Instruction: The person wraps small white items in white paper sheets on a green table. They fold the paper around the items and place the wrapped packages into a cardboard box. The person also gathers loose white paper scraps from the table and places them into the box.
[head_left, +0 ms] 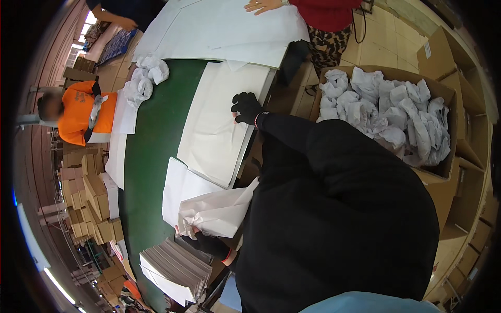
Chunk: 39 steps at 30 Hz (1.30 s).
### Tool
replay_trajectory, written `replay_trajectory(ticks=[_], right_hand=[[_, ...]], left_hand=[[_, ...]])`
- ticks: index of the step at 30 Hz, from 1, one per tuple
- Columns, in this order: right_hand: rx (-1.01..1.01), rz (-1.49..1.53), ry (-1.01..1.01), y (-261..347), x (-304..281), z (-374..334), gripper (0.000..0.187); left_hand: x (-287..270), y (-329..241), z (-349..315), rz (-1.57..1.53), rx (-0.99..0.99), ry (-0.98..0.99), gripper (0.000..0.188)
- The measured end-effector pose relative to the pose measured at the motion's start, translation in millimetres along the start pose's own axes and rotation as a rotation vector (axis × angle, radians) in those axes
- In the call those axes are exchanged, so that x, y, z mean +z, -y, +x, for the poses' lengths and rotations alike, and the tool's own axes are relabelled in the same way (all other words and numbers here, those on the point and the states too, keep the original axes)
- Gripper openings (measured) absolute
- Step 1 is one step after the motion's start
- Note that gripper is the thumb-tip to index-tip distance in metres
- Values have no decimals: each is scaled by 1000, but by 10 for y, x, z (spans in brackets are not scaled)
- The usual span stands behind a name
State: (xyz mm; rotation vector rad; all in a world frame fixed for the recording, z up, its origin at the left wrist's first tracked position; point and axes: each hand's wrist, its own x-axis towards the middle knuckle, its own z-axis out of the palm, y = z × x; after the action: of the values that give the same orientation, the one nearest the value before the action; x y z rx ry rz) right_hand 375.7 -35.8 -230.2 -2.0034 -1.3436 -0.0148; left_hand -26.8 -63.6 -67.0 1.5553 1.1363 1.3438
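My right hand (pixel 246 108), in a black glove with bare fingertips, is curled on a stack of large white paper sheets (pixel 209 125). Its fingers pinch the top sheet, and creases run from them. My left hand (pixel 194 235), gloved likewise, grips the crumpled edge of a wrapped paper bundle (pixel 219 213); what is inside the bundle is hidden. Beneath that bundle lies a smaller pile of white paper (pixel 182 188). Beside my left hand stands a leaning stack of thin grey-white boards or sheets (pixel 175 266).
A green table (pixel 156 120) bears white-wrapped bundles (pixel 143 81). Behind me, a carton (pixel 386 75) is full of similar bundles. A person in orange (pixel 83 112) works across the table. Another's hand (pixel 262 5) rests on more paper (pixel 219 31). Cardboard boxes (pixel 94 193) are piled beyond the table.
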Motion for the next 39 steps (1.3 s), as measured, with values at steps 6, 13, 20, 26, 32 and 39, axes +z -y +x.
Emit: replay_trajectory(ticks=[6,13,20,26,32,39], right_hand=[[-118,132,-255,-255,309,162,20],[134,441,-238,-256,93,525,40],[51,857,-106,682,-408,834,35],[201,1503,723,1922,-768,376,37],[-31,1337,1064,2726,-1128,30,32],[-304,1013,652,1848,-743,114,15]], left_hand=[[49,-94,75,35,9,2,52],[-30,-133,127,-7,9,-137,51],[29,-154,153,-110,30,-233,50],[244,-416,306,-224,41,-144,58],[510,-775,289,-131,-97,273,99],[-109,-255,416,272,133,12,68]])
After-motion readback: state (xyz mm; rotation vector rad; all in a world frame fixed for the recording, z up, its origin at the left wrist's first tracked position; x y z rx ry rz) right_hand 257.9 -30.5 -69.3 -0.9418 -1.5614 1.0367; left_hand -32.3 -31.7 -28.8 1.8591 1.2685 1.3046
